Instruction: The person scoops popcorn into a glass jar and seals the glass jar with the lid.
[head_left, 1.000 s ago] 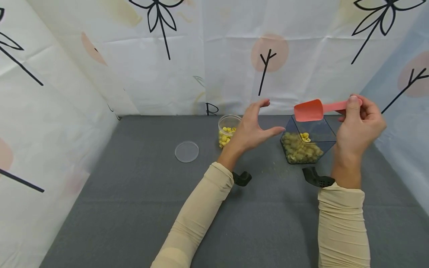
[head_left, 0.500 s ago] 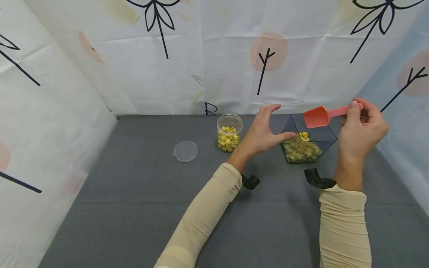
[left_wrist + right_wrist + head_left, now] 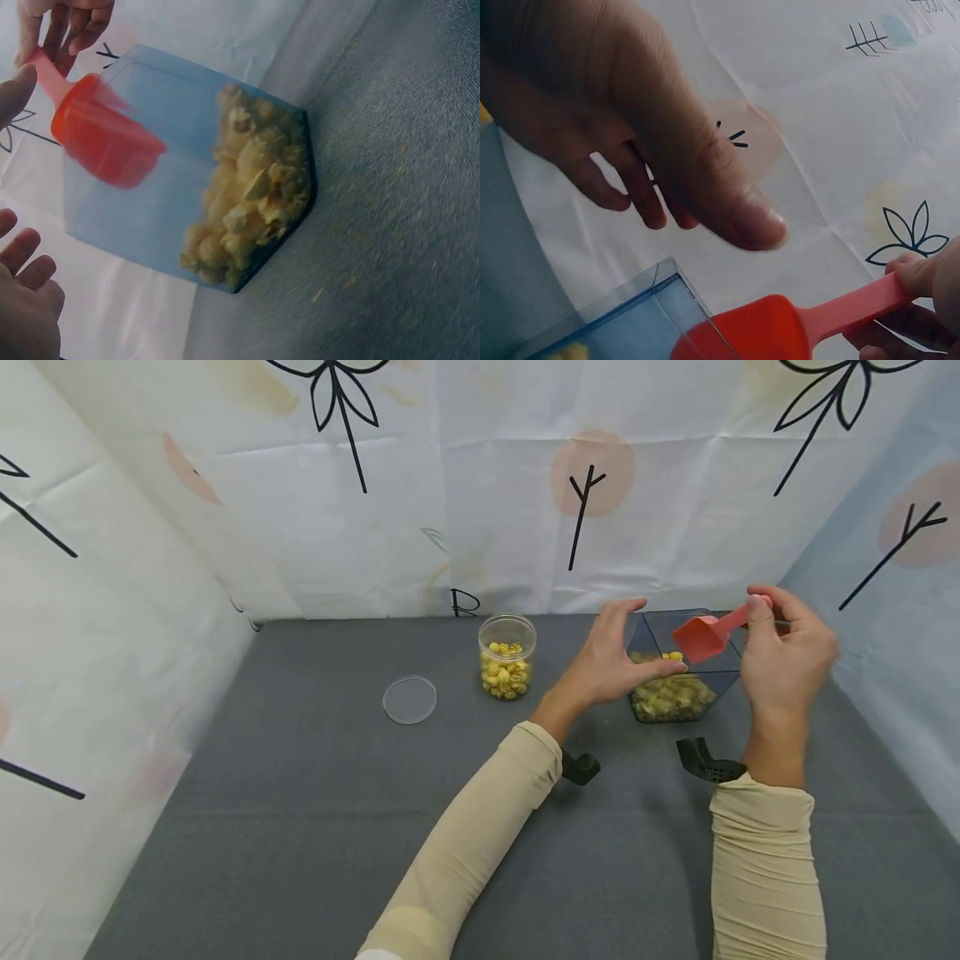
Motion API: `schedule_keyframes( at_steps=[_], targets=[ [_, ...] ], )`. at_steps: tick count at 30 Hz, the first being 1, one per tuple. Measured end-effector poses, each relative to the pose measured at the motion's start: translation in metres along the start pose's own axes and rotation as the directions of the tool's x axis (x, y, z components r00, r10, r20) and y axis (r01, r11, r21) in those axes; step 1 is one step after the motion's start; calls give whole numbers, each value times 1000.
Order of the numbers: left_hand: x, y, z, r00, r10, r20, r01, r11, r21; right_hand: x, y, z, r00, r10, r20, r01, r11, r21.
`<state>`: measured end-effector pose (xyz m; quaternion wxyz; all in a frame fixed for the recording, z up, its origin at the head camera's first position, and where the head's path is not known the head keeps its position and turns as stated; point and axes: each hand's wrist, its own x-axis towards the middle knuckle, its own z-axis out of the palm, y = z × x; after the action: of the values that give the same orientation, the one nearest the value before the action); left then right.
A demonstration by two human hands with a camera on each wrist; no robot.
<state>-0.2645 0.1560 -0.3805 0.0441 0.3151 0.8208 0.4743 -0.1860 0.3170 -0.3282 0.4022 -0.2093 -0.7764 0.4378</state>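
Note:
My right hand [image 3: 787,652] pinches the handle of a pink-red scoop [image 3: 701,639] between thumb and fingers. The scoop's bowl tilts downward over the opening of a clear bluish box [image 3: 718,683]. Popcorn [image 3: 255,180] fills the lower part of this box, seen through its wall in the left wrist view. With thumb and fingers spread apart, my left hand [image 3: 607,656] reaches to the box's left side. Its thumb overlaps the near rim in the head view, and nothing is in its grasp.
Left of the box stands a clear round jar [image 3: 507,639], uncovered, with yellow popcorn inside. A clear round lid [image 3: 410,700] lies flat on the grey cloth [image 3: 315,827] further left. Behind hangs a white printed curtain [image 3: 495,527].
My left hand has moved right, from in front of the jar to the box. The scoop has come down and tipped towards the box opening, still in my right hand.

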Motion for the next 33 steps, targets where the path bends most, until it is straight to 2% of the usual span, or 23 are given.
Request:
schedule_keyframes(
  at_steps=[7,14,17,26,29,33],
  targets=[
    [9,-7,20,998,-60,32,61,998,-19,-1,4,0,998,-35,48,38,997,-68],
    [13,-11,32,997,-65,42,68,996,-55,0,10,5,998,-30,47,36,993,-115],
    [14,-11,35,997,-71,37,73,995,-61,1,12,6,998,-25,64,35,988,-151],
    [19,-10,38,993,-116,29,116,993,-25,-1,15,9,993,-50,109,68,983,-168],
    [22,-11,38,994,-102,32,103,994,-21,0,15,10,991,-61,117,82,980,-181],
    [24,-13,38,997,-70,33,72,995,-69,1,17,11,988,-66,141,95,972,-213]
  ],
)
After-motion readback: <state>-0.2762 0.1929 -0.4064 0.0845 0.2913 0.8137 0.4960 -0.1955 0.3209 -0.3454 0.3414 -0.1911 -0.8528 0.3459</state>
